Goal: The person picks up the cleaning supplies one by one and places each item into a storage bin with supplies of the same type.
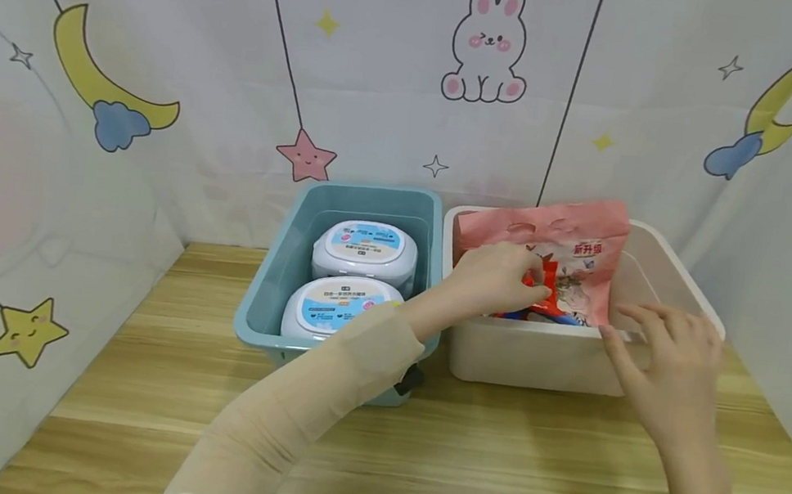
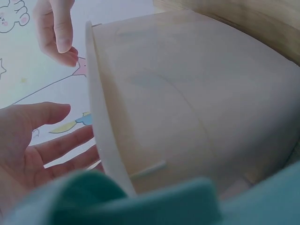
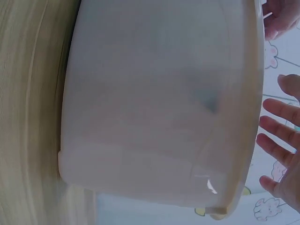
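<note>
A pink bag [image 1: 562, 222] with printed pictures stands against the back wall inside the white bin [image 1: 538, 359]. In front of it shows a red packet [image 1: 547, 300] with blue beneath, partly covered by my left hand [image 1: 496, 280]. That hand reaches over the bin's left front rim; in the left wrist view its thumb and fingers [image 2: 70, 143] stand apart with nothing between them. My right hand [image 1: 675, 359] is at the bin's front right rim. The right wrist view shows its fingers [image 3: 277, 129] spread beside the rim, holding nothing.
A teal bin [image 1: 260, 296] stands left of the white one, holding two white lidded boxes [image 1: 367, 242] with blue labels. My left forearm crosses over its front right corner. Both bins rest on a wood-grain table [image 1: 487, 472], before a curtain [image 1: 399, 99] printed with cartoon figures.
</note>
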Tool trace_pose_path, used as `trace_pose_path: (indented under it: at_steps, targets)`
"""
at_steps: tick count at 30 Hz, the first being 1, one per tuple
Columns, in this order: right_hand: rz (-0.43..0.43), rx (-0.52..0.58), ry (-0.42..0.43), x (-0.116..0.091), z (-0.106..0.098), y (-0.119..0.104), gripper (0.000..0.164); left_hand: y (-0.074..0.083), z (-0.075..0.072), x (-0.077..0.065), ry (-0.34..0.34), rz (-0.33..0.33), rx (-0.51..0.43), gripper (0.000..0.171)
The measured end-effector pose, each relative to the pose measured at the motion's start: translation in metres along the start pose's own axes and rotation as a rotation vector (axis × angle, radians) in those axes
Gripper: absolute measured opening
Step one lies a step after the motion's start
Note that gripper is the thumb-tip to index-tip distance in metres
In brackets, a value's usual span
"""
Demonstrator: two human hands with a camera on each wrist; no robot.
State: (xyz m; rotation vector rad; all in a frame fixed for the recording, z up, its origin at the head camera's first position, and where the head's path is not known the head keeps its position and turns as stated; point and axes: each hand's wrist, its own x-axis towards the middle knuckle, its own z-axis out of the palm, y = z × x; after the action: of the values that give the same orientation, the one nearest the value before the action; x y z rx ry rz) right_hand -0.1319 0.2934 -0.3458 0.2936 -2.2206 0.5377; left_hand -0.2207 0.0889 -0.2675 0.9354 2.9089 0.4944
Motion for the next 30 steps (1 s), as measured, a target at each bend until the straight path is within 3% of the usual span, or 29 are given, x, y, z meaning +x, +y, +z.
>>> trace_pose_path:
  at_steps: [9, 17, 25, 30]
  targets:
    - [-0.047, -0.048, -0.04, 0.004, 0.002, -0.012, 0.041, -0.008, -0.006, -0.017, 0.049, 0.044, -0.037, 0.025]
    - [-0.019, -0.086, -0.066, 0.007, 0.0, -0.021, 0.04, -0.012, -0.01, -0.035, 0.064, 0.051, -0.062, 0.031]
    - [-0.04, -0.121, -0.103, 0.013, -0.005, -0.032, 0.045, -0.013, -0.012, -0.051, 0.108, 0.066, -0.038, 0.033]
    - [-0.066, -0.134, -0.128, 0.015, -0.006, -0.039, 0.048, -0.015, -0.014, -0.06, 0.108, 0.04, -0.018, 0.035]
